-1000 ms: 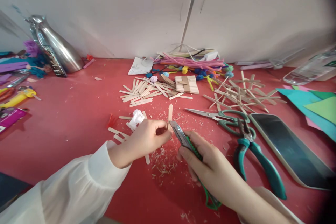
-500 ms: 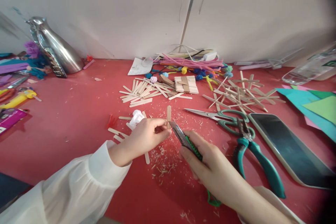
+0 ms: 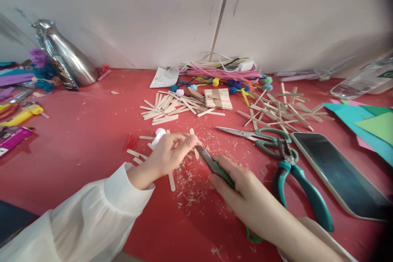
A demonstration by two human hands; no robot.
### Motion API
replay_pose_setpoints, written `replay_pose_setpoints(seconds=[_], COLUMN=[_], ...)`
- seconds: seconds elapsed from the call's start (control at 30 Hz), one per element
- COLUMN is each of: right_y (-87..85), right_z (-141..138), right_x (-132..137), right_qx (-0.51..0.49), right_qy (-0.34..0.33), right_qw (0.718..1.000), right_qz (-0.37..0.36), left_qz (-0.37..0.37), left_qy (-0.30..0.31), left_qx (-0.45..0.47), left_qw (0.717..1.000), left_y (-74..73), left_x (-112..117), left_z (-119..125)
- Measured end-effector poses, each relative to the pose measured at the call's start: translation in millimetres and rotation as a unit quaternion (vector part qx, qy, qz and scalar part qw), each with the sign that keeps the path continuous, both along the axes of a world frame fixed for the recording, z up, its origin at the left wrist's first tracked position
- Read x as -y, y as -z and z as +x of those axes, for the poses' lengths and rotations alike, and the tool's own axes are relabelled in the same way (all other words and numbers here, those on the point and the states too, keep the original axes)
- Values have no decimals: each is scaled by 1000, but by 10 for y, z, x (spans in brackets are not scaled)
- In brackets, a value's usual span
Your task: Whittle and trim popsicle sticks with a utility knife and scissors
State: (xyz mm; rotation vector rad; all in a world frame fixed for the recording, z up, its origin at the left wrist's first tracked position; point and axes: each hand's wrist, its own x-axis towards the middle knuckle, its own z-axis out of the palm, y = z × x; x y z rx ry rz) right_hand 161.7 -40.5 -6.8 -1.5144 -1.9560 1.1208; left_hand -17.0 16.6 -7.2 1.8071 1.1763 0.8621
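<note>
My left hand (image 3: 172, 149) is closed on a wooden craft stick (image 3: 196, 154), whose ends show above and below the thumb. In my right hand (image 3: 238, 184) is a utility knife (image 3: 211, 161) with a green and dark grip, its tip close to the stick and my left thumb. Whether the blade touches the wood I cannot tell. Fine wood shavings (image 3: 192, 192) lie scattered under both hands. A crumpled white tissue (image 3: 159, 136) and several loose sticks (image 3: 136, 155) are beside and behind my left hand.
Scissors (image 3: 254, 134), teal-handled pliers (image 3: 288, 172) and a phone (image 3: 337, 172) lie to the right. Piles of craft sticks (image 3: 167, 106) and pink pipe cleaners (image 3: 221, 73) are at the back. A metal jug (image 3: 70, 57) stands back left on the red table (image 3: 92, 143); colored paper (image 3: 353, 123) lies far right.
My left hand has turned, its thumb now over the stick. The stick has dropped lower and tilted. The knife has shifted slightly down with my right hand.
</note>
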Motion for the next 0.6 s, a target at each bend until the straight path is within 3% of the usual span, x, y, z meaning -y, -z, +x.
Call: replay_pose_setpoints(seconds=[0.2,0.4,0.6], right_y=[-9,-49,-68], right_z=[17,-10,-17], right_x=[-13,-14,16], right_qx=[65,97,112], right_qy=[-13,-14,-7], right_qw=[998,995,992], right_qz=[7,28,51], left_qz=[-41,79,146], left_qy=[-21,-47,-61], left_qx=[18,-47,-83], left_qw=[999,995,984], left_y=[-1,-54,-40], left_x=[-3,9,36], left_z=[-17,-1,13])
